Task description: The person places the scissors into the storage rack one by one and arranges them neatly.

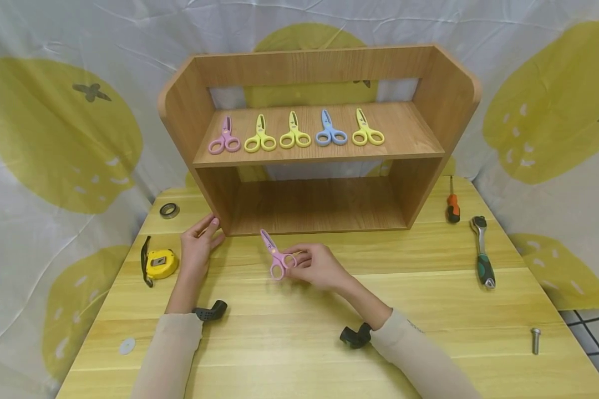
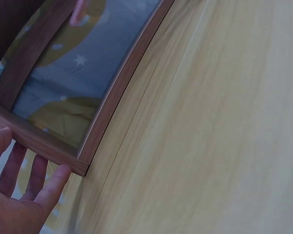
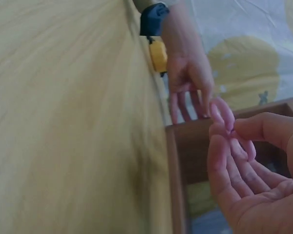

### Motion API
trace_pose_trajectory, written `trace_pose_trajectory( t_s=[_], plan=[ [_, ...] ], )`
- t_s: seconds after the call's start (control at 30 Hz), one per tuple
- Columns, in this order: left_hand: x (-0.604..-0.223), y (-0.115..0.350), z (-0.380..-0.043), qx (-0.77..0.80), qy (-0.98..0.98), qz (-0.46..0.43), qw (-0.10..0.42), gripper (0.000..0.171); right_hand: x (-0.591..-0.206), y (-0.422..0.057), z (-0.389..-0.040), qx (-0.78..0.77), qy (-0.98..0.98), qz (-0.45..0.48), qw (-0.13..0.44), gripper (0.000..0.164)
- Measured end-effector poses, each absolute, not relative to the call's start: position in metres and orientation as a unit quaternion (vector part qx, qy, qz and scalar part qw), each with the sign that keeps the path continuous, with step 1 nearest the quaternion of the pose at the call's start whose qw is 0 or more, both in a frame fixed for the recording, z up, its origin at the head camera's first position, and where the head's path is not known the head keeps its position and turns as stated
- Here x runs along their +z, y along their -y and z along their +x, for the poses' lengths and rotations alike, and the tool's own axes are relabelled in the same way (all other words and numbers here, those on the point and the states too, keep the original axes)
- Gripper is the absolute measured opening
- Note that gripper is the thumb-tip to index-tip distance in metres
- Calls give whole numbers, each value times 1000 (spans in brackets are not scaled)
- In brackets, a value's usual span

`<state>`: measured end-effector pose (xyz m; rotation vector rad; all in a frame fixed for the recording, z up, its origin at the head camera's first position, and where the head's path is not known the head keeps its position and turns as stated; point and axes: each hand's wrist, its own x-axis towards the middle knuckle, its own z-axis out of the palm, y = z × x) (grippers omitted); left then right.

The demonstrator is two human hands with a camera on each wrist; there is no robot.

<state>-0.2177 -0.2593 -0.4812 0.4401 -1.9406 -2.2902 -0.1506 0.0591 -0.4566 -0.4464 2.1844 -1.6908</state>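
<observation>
My right hand pinches pink scissors by the handle loops, blades pointing up and away, in front of the shelf's lower opening. In the right wrist view the thumb and fingers meet at the pink loops. My left hand touches the lower left side of the wooden shelf, and in the left wrist view its fingertips rest along the side panel's edge. On the upper board stand in a row pink scissors, several yellow scissors and blue scissors.
Left on the table lie a black ring, a yellow tape measure and a grey disc. Toward the right are an orange-and-black screwdriver, a green-handled ratchet and a bolt. Patterned cloth hangs behind.
</observation>
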Motion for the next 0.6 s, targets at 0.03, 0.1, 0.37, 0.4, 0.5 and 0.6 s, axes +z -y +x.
trace_pose_trajectory(
  t_s=[0.03,0.1,0.37,0.4,0.5,0.6],
  plan=[
    [-481,259,-218,-754,638,145,54,46,-452,-63,-150,-597,-769,-157,165,39],
    [-482,260,-218,-754,638,145,56,46,-444,-70,-150,-599,-769,-156,158,39],
    [-482,257,-218,-761,630,147,53,44,-409,-107,-147,-619,-760,-163,115,43],
    [-482,257,-218,-759,631,147,53,45,-404,-112,-146,-621,-759,-164,107,43],
    [-482,258,-218,-761,629,149,51,46,-387,-127,-145,-631,-754,-165,80,42],
    [-483,259,-220,-762,628,150,51,46,-369,-142,-144,-633,-754,-167,51,41]
  ],
)
